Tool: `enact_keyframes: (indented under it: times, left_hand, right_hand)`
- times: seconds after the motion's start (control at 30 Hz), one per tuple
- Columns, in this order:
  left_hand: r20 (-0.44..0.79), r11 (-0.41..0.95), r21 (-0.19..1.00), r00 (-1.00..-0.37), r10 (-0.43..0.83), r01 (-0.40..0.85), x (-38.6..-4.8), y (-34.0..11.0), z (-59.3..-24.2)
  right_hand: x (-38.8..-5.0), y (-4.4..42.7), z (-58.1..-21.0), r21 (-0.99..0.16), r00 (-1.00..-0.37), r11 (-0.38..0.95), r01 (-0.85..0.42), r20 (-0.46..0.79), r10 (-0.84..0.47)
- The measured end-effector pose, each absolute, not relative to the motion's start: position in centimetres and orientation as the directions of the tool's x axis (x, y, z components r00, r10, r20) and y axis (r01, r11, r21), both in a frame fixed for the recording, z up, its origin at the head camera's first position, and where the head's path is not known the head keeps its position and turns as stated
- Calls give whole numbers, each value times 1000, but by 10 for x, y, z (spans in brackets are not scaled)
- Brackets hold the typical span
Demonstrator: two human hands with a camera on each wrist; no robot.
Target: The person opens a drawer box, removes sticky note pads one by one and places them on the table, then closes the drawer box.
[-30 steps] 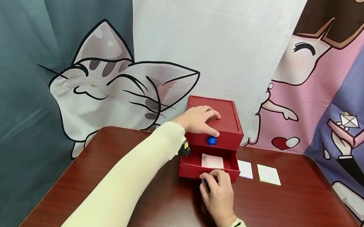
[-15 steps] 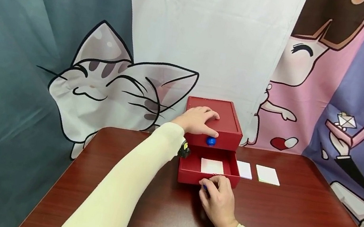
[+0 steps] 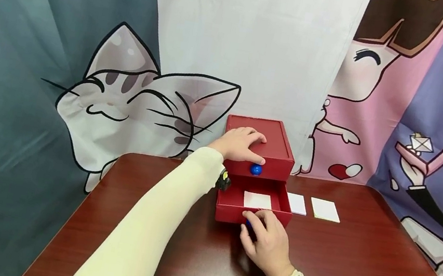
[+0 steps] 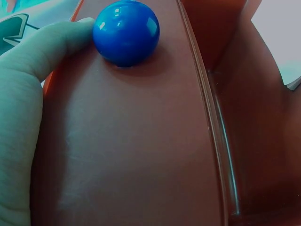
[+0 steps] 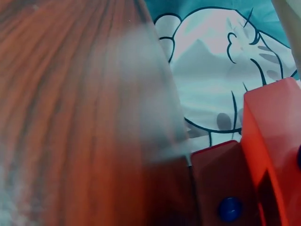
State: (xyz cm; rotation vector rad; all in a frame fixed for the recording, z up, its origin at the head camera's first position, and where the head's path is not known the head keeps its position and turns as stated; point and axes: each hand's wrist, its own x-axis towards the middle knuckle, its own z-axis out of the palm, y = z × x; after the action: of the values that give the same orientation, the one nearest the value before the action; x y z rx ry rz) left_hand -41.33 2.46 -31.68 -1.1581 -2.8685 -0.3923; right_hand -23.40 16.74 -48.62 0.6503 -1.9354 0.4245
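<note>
A red two-drawer box (image 3: 275,139) stands at the back of the table. My left hand (image 3: 240,145) rests on its top, fingers spread. The left thumb hangs over the front edge beside the upper blue knob (image 4: 126,33). Below, the lower drawer (image 3: 228,213) is pulled out, with a white square of paper (image 3: 257,200) inside. My right hand (image 3: 270,247) hovers at this drawer's front, thumb and fingers parted around the lower blue knob (image 3: 248,223). No right fingers cover that knob (image 5: 230,209) in the right wrist view.
Two white note pads, a nearer one (image 3: 325,210) and one partly behind the drawer (image 3: 296,204), lie right of the box on the brown table (image 3: 358,268). A printed curtain (image 3: 259,42) hangs behind the table.
The lower drawer has slid further out toward me with my right hand at its knob. Since then the right thumb and fingers have spread apart. My left hand stays on the box.
</note>
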Motion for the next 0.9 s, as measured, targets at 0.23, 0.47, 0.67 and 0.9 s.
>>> enact_keyframes:
  times: [0.23, 0.47, 0.67, 0.9]
  left_hand:
    - [104, 699, 215, -727, 678, 682, -412, 24, -314]
    - [121, 692, 208, -721, 683, 691, -412, 25, -311]
    - [116, 690, 210, -718, 686, 693, -414, 26, -312]
    - [112, 695, 195, -720, 685, 692, -416, 26, -316]
  right_hand:
    - [-237, 170, -439, 110, -160, 719, -687, 941, -297]
    - [-272, 199, -374, 106, -416, 629, -770, 664, -621]
    - [-308, 214, -362, -96, -608, 603, -792, 212, -765]
    - [-321, 217, -377, -149, -629, 619, -771, 21, -777]
